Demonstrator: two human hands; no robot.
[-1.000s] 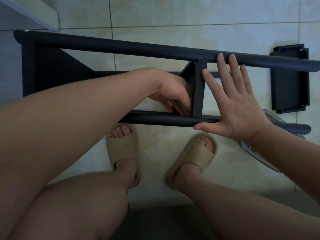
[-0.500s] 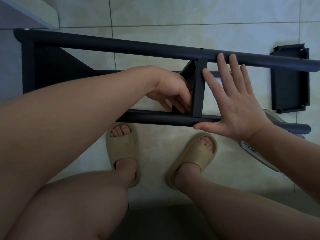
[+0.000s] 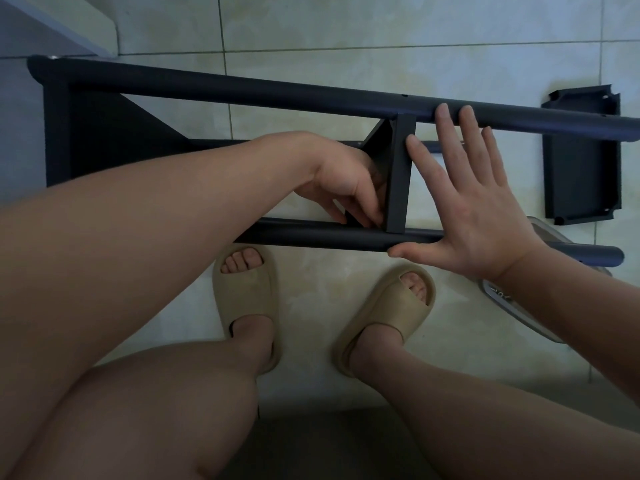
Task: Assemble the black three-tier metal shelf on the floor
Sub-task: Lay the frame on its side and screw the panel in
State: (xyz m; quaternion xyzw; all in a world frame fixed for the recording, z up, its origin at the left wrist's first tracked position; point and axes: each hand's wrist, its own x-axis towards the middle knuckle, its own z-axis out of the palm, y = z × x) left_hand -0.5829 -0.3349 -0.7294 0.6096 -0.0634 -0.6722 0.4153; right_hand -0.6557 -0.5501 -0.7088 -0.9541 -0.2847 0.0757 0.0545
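Observation:
The black shelf frame lies on its side on the tiled floor, with a far tube [image 3: 277, 95] and a near tube [image 3: 311, 235] running left to right. One tier [image 3: 104, 140] sits at the left end. A middle tier [image 3: 398, 174] stands edge-on between the tubes. My left hand [image 3: 343, 181] reaches between the tubes, its fingertips curled and pinching at the tier's lower corner by the near tube; what they pinch is hidden. My right hand [image 3: 474, 209] lies flat with spread fingers against the tier's right side, fingertips on the far tube, thumb on the near tube.
A loose black tier [image 3: 581, 161] lies on the floor at the right, beyond the tube ends. A clear plastic item [image 3: 519, 313] rests under my right forearm. My feet in beige slippers [image 3: 246, 289] stand just in front of the near tube. Pale furniture [image 3: 69, 19] fills the top left corner.
My left hand's fingers have shifted slightly at the tier's lower corner. The right hand and the frame have stayed in place.

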